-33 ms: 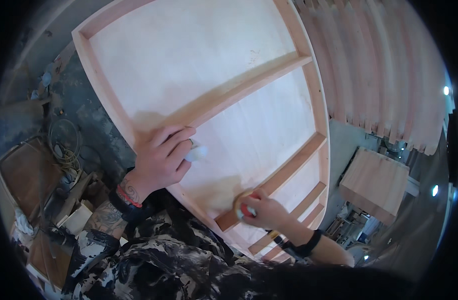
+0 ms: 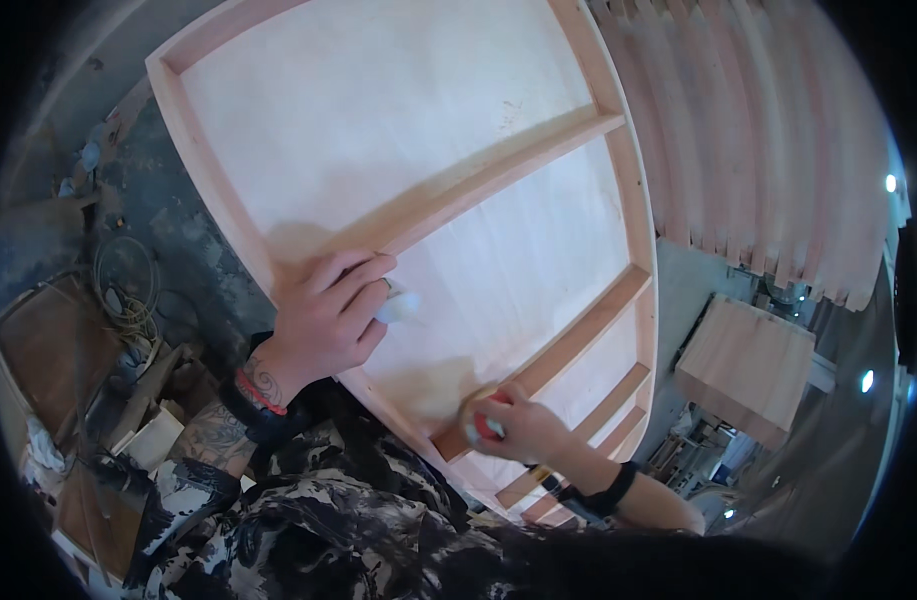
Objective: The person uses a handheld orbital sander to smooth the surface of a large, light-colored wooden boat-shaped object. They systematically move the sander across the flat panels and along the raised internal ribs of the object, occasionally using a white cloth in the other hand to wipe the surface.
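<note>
A pale wooden frame panel (image 2: 168,110) with a light board backing fills the middle, tilted, with crossbars across it. My left hand (image 2: 328,310) lies over its left side at the end of a crossbar (image 2: 498,190). Its fingers are closed round a small white, tapering thing (image 2: 402,306), blurred and mostly hidden by them. Lower down, my right hand (image 2: 528,425) grips a round red-and-white thing with a tan rim (image 2: 480,425). That hand is by the left end of another crossbar (image 2: 578,340). Fingers hide much of the round thing, so I cannot tell its kind.
Right of the panel hangs or leans a row of pale wooden strips (image 2: 758,140). Below them is a thick wooden block (image 2: 746,360). At the left are a coiled cable (image 2: 128,275), an open brown box (image 2: 53,335) and wood scraps (image 2: 153,437) on the floor.
My right hand and the round thing have shifted slightly left. My left hand has hardly moved and keeps the white thing.
</note>
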`<move>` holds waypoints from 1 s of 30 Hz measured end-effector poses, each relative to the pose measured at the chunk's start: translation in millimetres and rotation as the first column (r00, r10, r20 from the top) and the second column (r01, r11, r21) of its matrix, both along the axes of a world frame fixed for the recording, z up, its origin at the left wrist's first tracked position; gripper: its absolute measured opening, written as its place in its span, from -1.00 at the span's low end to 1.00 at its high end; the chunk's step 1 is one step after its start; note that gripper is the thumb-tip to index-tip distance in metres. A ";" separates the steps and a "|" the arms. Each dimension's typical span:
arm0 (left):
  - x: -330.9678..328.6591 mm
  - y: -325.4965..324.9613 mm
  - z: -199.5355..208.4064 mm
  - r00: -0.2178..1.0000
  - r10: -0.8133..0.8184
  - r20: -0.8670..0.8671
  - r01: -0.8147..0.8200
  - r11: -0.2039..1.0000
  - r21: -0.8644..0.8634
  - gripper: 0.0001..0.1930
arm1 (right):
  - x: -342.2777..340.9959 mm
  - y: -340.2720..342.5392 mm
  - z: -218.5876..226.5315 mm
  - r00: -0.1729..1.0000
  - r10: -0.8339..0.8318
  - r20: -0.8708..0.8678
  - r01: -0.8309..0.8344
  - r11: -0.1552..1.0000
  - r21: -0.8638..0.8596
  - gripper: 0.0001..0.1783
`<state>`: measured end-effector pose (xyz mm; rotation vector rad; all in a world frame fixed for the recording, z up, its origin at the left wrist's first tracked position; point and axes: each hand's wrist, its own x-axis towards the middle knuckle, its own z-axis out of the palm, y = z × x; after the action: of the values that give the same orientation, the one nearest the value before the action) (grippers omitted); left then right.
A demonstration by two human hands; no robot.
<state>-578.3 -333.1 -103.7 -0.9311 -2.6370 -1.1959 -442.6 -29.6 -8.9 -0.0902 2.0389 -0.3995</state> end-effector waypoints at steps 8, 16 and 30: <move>0.5 -0.5 -5.6 1.000 0.007 0.019 -0.009 0.994 0.112 -0.78 | 1.2 -33.8 8.2 0.963 0.071 0.260 -0.089 0.994 0.058 -0.40; 2.5 -3.5 -8.3 0.998 0.054 0.013 -0.055 0.994 0.091 -0.76 | -35.4 50.0 -18.5 0.991 0.047 0.123 -0.066 0.986 0.153 -0.37; -1.8 -10.0 -8.4 0.997 -0.029 0.075 0.036 0.994 -0.100 -0.62 | -172.4 279.4 -29.0 0.933 -0.119 -0.339 0.273 0.849 0.452 -0.50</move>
<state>-580.1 -343.1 -112.1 -0.9677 -2.7740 -1.1331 -615.0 249.8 -37.9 0.4042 2.4017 0.0290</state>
